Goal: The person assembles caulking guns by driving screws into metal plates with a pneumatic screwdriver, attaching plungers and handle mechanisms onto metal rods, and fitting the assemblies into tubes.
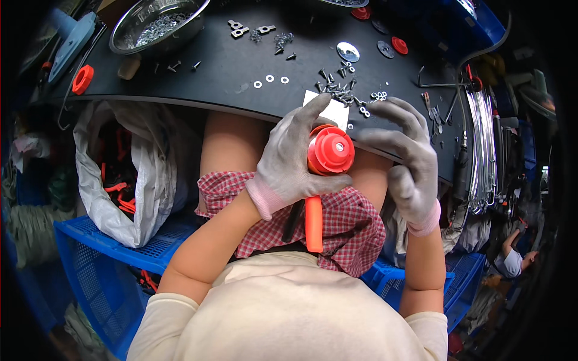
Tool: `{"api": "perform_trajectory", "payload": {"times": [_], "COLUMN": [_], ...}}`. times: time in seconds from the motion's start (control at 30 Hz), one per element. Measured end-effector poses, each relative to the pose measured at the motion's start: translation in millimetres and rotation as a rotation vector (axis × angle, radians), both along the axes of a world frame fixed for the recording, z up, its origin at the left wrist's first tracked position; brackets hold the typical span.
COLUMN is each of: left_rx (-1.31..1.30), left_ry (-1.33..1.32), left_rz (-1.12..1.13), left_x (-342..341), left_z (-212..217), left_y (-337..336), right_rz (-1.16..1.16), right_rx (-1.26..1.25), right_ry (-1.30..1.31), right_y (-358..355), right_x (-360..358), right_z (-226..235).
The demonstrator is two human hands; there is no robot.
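The red tool [333,151] is in the middle, above my lap, just on the near side of the bench [211,75]. My left hand [284,157] has it, with my thumb on the near side and my fingers round the far side. My right hand [414,171] is bent like a loose claw on the right, holding nothing that I can see.

I think the tool is light enough for one hand. It looks like hard plastic, so it shouldn't squash or break easily. Its smooth round side could slip, but my gloves should help. The best places to hold are the fat round part, or the orange handle [313,225] that points back at me.

My palm hides the left side of the tool, and I can't see its back. The black bar [293,221] beside the handle may be part of it, but it's too dark there to be sure. My right fingertips are blurry. My left hand covers some of the white card [337,112], and the far bowl [180,33] is cut off at the top.
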State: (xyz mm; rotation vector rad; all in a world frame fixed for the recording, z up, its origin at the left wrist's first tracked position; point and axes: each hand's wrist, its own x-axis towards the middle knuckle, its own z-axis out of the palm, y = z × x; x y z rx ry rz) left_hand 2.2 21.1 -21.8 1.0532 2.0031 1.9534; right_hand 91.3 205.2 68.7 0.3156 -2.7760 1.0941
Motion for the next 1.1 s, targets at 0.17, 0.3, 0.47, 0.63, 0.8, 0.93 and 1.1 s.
{"api": "perform_trajectory", "payload": {"times": [0.17,0.3,0.47,0.63,0.8,0.93,1.1], "left_rx": [-0.032,-0.170,0.348,0.105,-0.559,-0.272,0.030], "left_ry": [0.108,0.274,0.478,0.535,0.666,0.161,-0.507], "left_rz": [0.025,0.158,0.109,-0.357,-0.393,-0.581,-0.674], "left_x": [1.6,22.5,123.3,150.6,78.7,93.4,103.8], "left_z": [5.6,45.3,98.4,74.5,55.0,117.7,73.2], "left_y": [-2.5,-10.0,19.2,15.2,-26.8,-50.2,-59.6], "right_rz": [0.031,-0.115,-0.380,-0.928,-0.376,-1.376,-1.505], "right_rx": [-0.466,-0.478,-0.155,-0.963,-0.815,-0.662,-0.142], "right_ry": [0.016,-0.391,-0.302,0.627,0.842,0.999,1.221], "right_y": [20.8,-72.0,-97.1,-83.6,-13.9,19.9,50.6], "right_x": [21.2,80.8,230.4,298.9,357.8,344.6,257.4], "right_z": [-20.8,-45.8,-101.7,-86.0,-15.3,-17.0,-12.8]}}
